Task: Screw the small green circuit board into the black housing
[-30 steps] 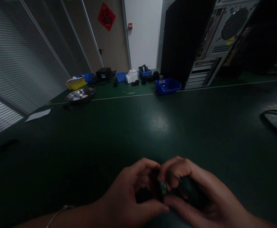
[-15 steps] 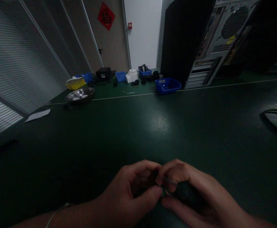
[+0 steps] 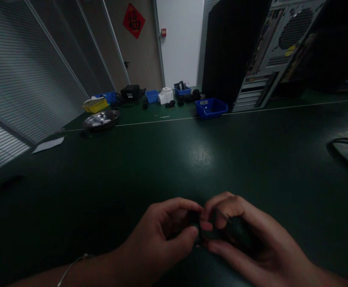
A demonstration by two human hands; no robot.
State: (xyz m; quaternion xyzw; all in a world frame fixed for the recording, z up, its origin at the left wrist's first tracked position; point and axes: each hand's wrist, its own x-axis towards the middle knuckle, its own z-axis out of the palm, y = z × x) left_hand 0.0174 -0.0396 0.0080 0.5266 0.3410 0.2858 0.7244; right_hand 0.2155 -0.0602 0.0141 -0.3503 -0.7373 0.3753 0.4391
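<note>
At the bottom middle, my left hand [image 3: 159, 237] pinches a small dark part [image 3: 198, 236] between thumb and forefinger. Curled in from the other side, my right hand [image 3: 251, 233] has its fingertips closed at the same part. Something thin and dark shows among the right fingers, too dim to make out. The fingertips of both hands nearly meet over the green tabletop [image 3: 150, 163]. Poor light and the fingers hide most of the part, so its kind is unclear.
A blue bin [image 3: 211, 108] stands near a computer case [image 3: 257, 59] at the back right. Further left are a metal bowl [image 3: 101, 118], a yellow tray [image 3: 95, 105] and a white plastic housing [image 3: 165, 96]. A black cable [image 3: 345, 140] lies at the right edge.
My right fingers have shifted slightly up and curl differently around the part. The left thumb has drawn back a little to the left. The background things stay put.
</note>
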